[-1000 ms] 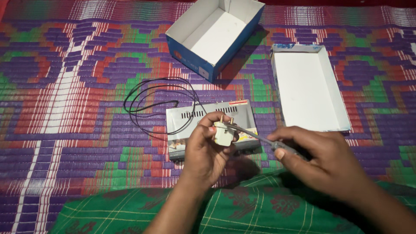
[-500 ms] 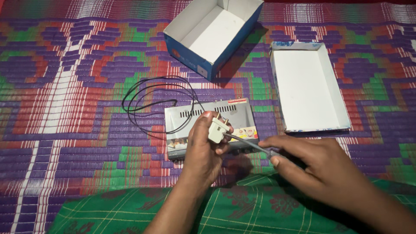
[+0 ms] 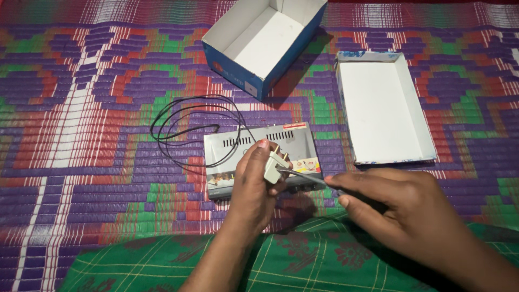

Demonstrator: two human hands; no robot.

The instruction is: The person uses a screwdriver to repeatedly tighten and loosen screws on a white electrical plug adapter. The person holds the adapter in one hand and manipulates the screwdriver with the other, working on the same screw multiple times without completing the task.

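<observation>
Our left hand point(image 3: 254, 186) holds a small white plug point(image 3: 273, 166) tight, just above the grey box point(image 3: 259, 157) on the mat point(image 3: 81, 135). The plug is now turned so its metal pins point up; a moment ago it faced us more. Our right hand point(image 3: 400, 216) grips a thin screwdriver point(image 3: 300, 176), and its tip now touches the plug's side. We think the tool is lined up to work on the plug. A black wire point(image 3: 184, 127) lies curled beside the grey box.
</observation>
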